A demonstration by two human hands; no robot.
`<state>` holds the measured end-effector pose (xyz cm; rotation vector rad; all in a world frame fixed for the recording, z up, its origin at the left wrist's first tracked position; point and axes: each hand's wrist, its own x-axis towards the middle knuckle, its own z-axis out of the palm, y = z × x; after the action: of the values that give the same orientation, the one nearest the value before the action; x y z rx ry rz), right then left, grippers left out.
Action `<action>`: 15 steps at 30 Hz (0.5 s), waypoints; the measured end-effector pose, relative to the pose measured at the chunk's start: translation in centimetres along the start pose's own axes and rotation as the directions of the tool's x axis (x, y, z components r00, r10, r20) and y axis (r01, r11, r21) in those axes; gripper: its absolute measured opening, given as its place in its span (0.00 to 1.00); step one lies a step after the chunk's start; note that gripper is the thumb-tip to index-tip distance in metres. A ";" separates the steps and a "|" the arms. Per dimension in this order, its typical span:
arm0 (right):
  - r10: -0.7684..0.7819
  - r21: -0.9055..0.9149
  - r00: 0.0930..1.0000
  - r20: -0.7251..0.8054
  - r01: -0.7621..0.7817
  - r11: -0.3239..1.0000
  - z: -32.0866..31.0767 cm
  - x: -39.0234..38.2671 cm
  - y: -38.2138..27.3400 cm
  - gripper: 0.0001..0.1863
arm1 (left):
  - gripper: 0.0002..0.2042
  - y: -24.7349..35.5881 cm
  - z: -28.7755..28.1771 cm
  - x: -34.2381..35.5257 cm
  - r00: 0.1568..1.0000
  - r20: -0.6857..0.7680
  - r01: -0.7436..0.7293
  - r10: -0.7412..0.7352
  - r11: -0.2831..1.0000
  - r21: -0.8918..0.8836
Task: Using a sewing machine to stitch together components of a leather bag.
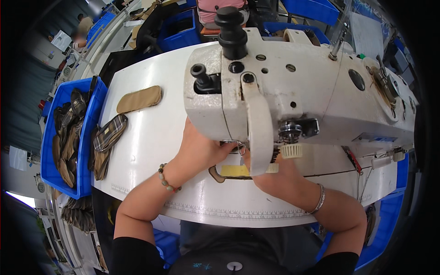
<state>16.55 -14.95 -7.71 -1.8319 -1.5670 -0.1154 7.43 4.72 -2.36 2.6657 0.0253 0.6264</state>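
My left hand reaches in under the head of a white sewing machine. Its thumb and finger come together beside the presser foot, while its other fingertips are hidden by the machine. On the right of the needle area, my right hand is bent inward, its fingers largely covered by the machine's pale lever. Between the hands lies a dark-edged tan fabric piece, mostly hidden, next to a yellow plate. What the fingertips grip does not show.
On the white table lie a tan oblong fabric piece and plaid fabric pieces. A blue bin of similar pieces stands at the left edge. More blue bins are behind. A ruler strip runs along the near edge.
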 end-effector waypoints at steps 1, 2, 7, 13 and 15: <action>-0.016 -0.015 1.000 0.009 0.016 1.000 0.0 0.0 0.0 0.13 | 0.18 0.1 0.0 0.0 1.000 -0.001 0.027 -0.027 0.999 -0.026; -0.031 -0.030 0.999 0.019 0.032 0.999 0.0 0.0 0.1 0.13 | 0.18 0.2 0.0 0.0 0.999 -0.001 0.054 -0.054 0.997 -0.051; -0.031 -0.056 0.997 0.066 0.034 0.998 -0.2 0.2 0.1 0.15 | 0.18 0.1 -0.2 -0.2 0.999 0.042 0.028 -0.027 1.000 0.000; -0.031 -0.074 0.998 0.062 0.035 0.997 0.4 -0.1 0.4 0.16 | 0.19 -0.1 0.1 -0.2 0.997 0.048 0.057 -0.056 0.998 -0.024; -0.025 -0.079 0.997 0.076 0.031 0.996 0.3 0.0 0.3 0.17 | 0.20 -0.4 0.3 -0.4 0.998 0.045 0.035 -0.034 0.999 -0.006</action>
<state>16.74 -14.81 -8.11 -1.8960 -1.6616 -0.1255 7.22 4.93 -2.91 2.6660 0.0562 0.5545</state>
